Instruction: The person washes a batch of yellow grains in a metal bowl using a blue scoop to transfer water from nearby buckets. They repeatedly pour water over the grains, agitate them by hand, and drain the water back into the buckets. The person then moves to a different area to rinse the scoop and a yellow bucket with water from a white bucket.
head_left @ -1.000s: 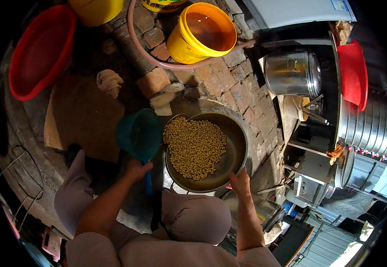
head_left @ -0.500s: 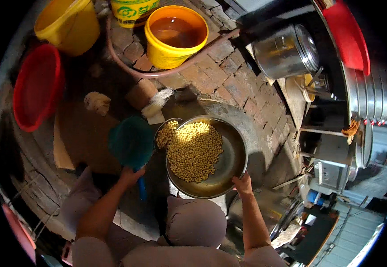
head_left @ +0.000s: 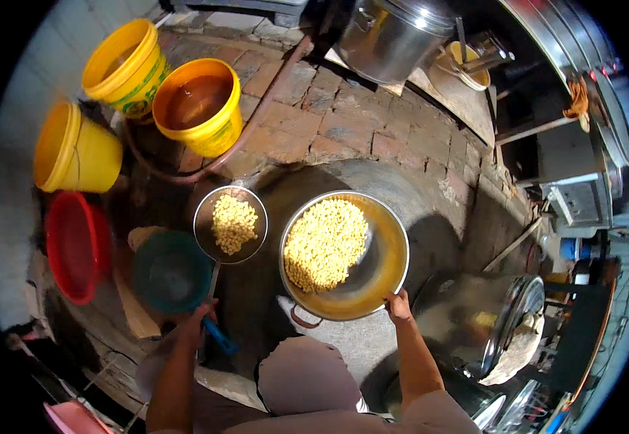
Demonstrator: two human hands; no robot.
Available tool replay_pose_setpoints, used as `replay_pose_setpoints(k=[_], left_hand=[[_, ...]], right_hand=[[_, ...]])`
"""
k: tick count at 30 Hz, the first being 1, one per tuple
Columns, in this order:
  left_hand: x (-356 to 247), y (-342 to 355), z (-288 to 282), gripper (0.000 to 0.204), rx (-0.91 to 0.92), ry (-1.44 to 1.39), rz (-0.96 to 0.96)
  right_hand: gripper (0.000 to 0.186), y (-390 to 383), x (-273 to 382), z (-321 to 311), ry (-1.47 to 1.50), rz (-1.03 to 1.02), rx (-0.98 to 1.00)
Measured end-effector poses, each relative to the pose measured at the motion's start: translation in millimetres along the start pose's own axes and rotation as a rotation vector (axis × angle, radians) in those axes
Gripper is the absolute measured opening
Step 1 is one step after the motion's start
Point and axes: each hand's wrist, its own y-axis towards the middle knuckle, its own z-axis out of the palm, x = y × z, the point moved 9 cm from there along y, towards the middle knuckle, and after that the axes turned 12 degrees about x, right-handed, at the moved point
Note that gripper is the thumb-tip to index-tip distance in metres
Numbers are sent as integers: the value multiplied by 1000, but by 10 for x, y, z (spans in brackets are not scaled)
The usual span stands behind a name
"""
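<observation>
My right hand [head_left: 399,307] is closed on the near right rim of a round metal basin [head_left: 383,271]. Yellow soybeans [head_left: 325,242] are heaped along the basin's left side. To its left, my left hand [head_left: 200,322] is closed round the thin handle of a metal ladle [head_left: 217,272]. A smaller pile of soybeans [head_left: 234,224] lies in the ladle's round bowl, apart from the basin. A teal plastic scoop [head_left: 173,271] extends from the same hand, its blue handle [head_left: 220,338] sticking out below the fingers; how the fingers hold both is partly hidden.
Yellow buckets [head_left: 220,137] stand at the far left, one holding brownish liquid. Nearer is a red basin [head_left: 79,249]. A hose [head_left: 271,94] curves over the brick floor. A metal pot [head_left: 394,43] stands far right, and a large lidded vessel [head_left: 466,325] is by my right arm.
The ladle has swung left, clear of the basin's rim, with soybeans in it. The teal scoop has shifted left along with my left hand. My right hand keeps its grip; the view has turned.
</observation>
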Motion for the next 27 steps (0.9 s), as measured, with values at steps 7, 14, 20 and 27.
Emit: replay_pose_setpoints(k=[7,14,20,27], left_hand=[[-1139,29,1076,31,140,413,160],[-1059,358,1662,41,160,1157,279],[-1160,471,1978,38,283,1545,570],[-1208,610,1956,32,291,1168,643]], right_hand=[[24,286,-24,-98,144,-128,-27],[15,336,-43,-121,161,-28,-64],[25,369,-257,-249,184,7,-110],[32,289,-21,-351,-195,1,-244]])
